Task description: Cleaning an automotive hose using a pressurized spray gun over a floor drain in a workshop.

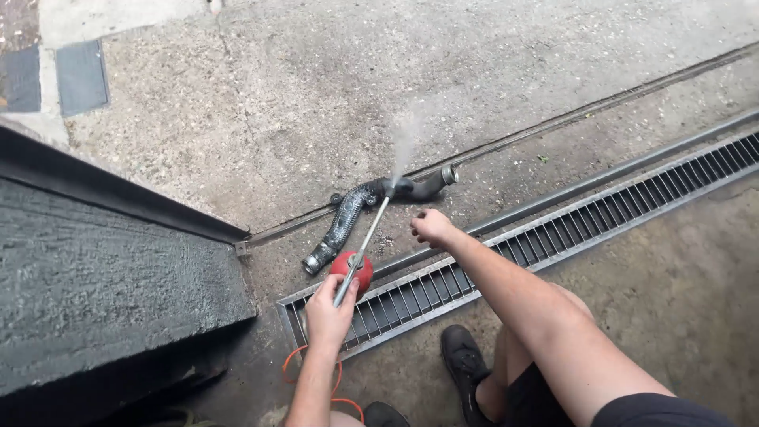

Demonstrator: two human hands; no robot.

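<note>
My left hand (328,312) grips a spray gun (353,269) with a red round cup and a long thin metal nozzle. The nozzle tip reaches a black curved rubber hose (353,209) lying on the concrete, and a white jet of spray bounces up from the hose. The hose has a metal clamp ring at each end. My right hand (431,228) hovers just right of the nozzle, fingers curled loosely, holding nothing, a short way in front of the hose.
A long metal drain grate (553,233) runs diagonally across the ground under my arms. A dark stone wall block (103,277) stands at the left. An orange air line (294,364) loops below my left hand. My black shoe (466,360) rests near the grate.
</note>
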